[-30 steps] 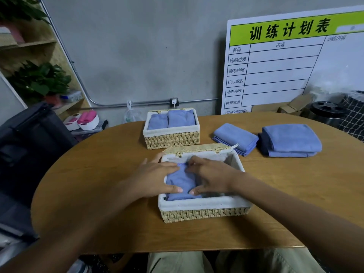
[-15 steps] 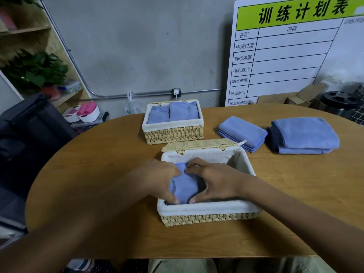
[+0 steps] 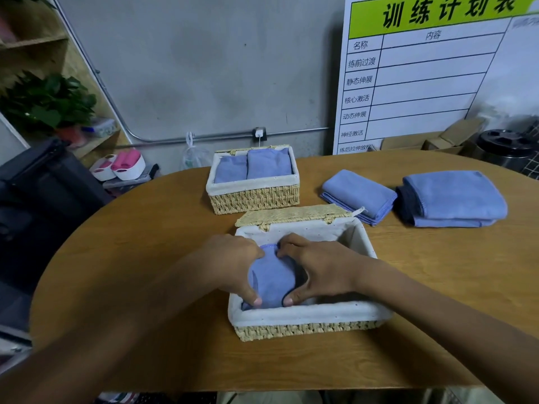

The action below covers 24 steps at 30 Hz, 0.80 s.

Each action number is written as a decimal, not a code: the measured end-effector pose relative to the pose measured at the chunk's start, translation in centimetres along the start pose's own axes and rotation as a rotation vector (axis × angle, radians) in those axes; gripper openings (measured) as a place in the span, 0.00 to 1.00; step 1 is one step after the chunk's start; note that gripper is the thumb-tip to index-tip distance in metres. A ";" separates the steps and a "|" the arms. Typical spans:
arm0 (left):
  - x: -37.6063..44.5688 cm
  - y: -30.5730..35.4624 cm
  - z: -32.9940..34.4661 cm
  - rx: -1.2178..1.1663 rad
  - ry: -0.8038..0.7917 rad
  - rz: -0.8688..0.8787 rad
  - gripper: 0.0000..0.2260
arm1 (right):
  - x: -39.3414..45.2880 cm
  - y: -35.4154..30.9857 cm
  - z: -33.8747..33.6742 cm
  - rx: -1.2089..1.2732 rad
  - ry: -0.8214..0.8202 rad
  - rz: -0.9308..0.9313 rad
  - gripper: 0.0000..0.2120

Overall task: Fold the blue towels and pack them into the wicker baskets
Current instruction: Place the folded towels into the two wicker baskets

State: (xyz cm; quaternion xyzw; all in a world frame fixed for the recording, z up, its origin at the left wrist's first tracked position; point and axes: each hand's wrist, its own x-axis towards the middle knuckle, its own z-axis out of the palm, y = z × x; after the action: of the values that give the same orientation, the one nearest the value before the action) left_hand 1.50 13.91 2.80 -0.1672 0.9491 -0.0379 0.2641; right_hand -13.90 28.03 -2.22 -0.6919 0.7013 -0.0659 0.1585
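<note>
A folded blue towel sits in the left part of the near wicker basket, which has a white liner. My left hand grips the towel's left side and my right hand grips its right side, fingers curled round it. The basket's right half shows bare liner. A far wicker basket holds two folded blue towels side by side. Two more folded blue towels lie on the table to the right, a smaller one and a larger stack.
The round wooden table carries everything. The near basket's woven lid lies open behind it. A white training board leans on the wall. A black bag and a shelf with plants stand left.
Both hands have curled more tightly round the towel and pushed it lower into the near basket. The camera has moved closer and tilted.
</note>
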 end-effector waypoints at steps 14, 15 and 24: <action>0.0 0.4 0.0 0.022 -0.015 0.014 0.40 | 0.8 -0.4 0.4 -0.119 0.027 -0.026 0.43; -0.1 0.3 -0.1 0.011 -0.031 0.020 0.41 | 0.6 -0.4 0.3 -0.139 0.030 -0.034 0.43; -0.4 0.7 -1.7 0.033 -0.108 0.042 0.38 | 0.3 -0.2 -1.7 -0.045 0.080 -0.074 0.34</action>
State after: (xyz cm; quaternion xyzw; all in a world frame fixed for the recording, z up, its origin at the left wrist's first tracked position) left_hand 0.73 14.64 4.34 -0.1446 0.9360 -0.0391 0.3186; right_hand -14.24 27.52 -0.55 -0.7174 0.6824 -0.0834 0.1125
